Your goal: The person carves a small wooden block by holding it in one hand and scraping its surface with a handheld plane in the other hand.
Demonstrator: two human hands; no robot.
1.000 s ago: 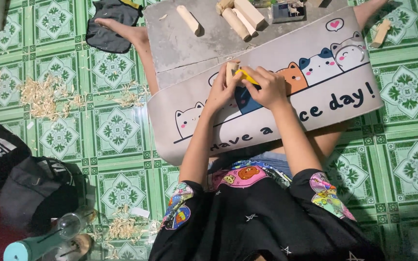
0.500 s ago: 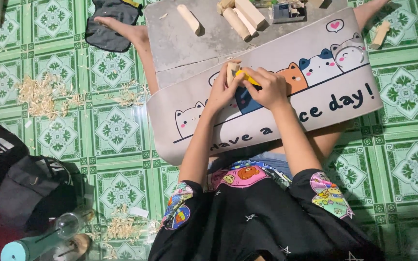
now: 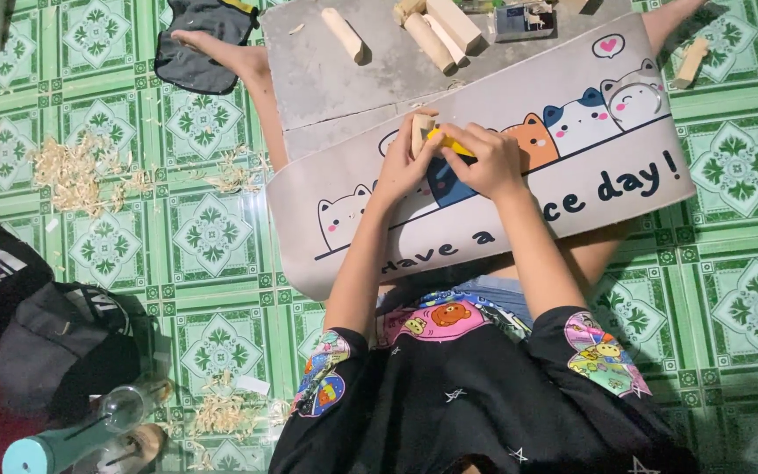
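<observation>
The left hand is gripping a small pale wooden block, squared off and light tan, with only its upper end showing above the fingers. Its long axis is running roughly up and down in the view, the free end pointing away from the person toward the grey board. The right hand is clenching around a yellow-handled tool, whose yellow part is lying slantwise and touching the block's side; its tip is hidden. Both hands are working just above a pale mat printed with cartoon cats, which is draping over the person's lap. Beyond the hands, several wooden sticks are lying on the board, well apart from the block. The mat's near edge is curling down at the left, and green patterned floor tiles are lying open on both sides. Wood shavings are scattering over the tiles to the left, and dark bags are sitting at the lower left
</observation>
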